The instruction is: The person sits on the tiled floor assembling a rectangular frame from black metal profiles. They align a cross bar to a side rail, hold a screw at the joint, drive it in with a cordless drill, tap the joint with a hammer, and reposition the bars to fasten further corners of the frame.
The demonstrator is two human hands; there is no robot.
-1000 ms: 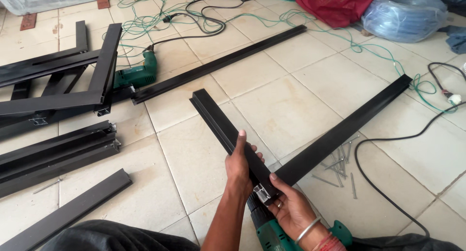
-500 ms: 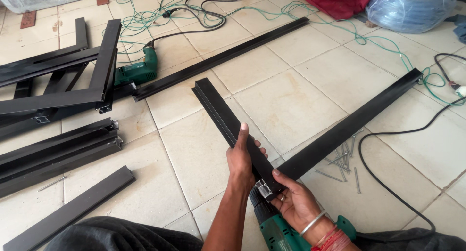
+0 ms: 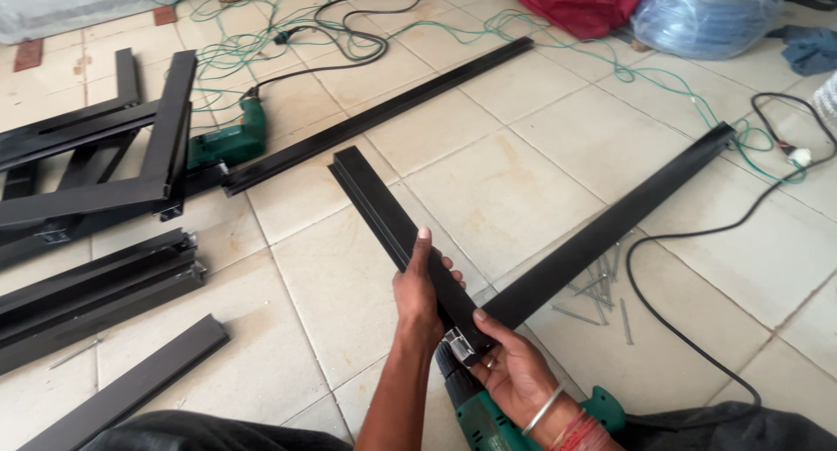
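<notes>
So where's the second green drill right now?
In the head view, the second green drill lies on the tiled floor at upper left, between the stacked black frame pieces and a long black bar.

The one camera sits on my head, tilted steeply down and forward over the tiled floor (image 3: 523, 189). My two hands sit close at the bottom edge; the far clutter lies along the top.

Both forearms bare, no sleeves. Right hand (image 3: 514, 373) — ring on finger, silver bangle (image 3: 542, 411), red thread bands (image 3: 580, 434) at wrist. Left hand (image 3: 418, 298) unadorned.
</notes>
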